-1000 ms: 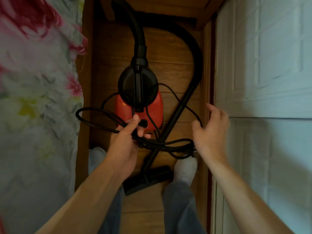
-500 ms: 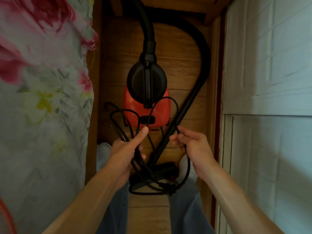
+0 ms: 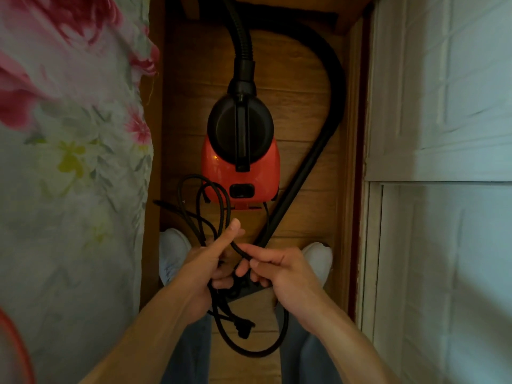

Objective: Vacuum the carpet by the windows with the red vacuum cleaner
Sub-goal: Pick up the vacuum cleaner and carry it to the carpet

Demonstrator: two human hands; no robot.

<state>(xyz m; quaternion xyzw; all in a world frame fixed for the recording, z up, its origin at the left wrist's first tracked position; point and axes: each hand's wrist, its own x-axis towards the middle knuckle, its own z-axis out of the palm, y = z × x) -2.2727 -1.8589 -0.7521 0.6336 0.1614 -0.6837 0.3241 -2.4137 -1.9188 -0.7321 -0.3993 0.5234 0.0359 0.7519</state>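
Note:
The red vacuum cleaner (image 3: 240, 173) with a black round top sits on the wooden floor straight ahead. Its black hose (image 3: 333, 79) arcs right and runs down as a rigid tube (image 3: 299, 187) toward a floor nozzle (image 3: 246, 292) mostly hidden behind my hands. My left hand (image 3: 203, 266) grips several loops of the black power cord (image 3: 210, 206), thumb up. My right hand (image 3: 279, 268) pinches one strand of that cord next to the left hand. The plug (image 3: 243, 327) dangles below my hands.
A bed with a floral cover (image 3: 72, 162) walls off the left side. A white panelled cabinet (image 3: 437, 134) closes the right. The wooden floor strip (image 3: 188, 120) between them is narrow. My feet in white socks (image 3: 173, 250) stand just behind the vacuum.
My right hand came in from the right wall side to meet the left hand and took hold of a cord strand. The cord loops gathered up; the plug now hangs lower.

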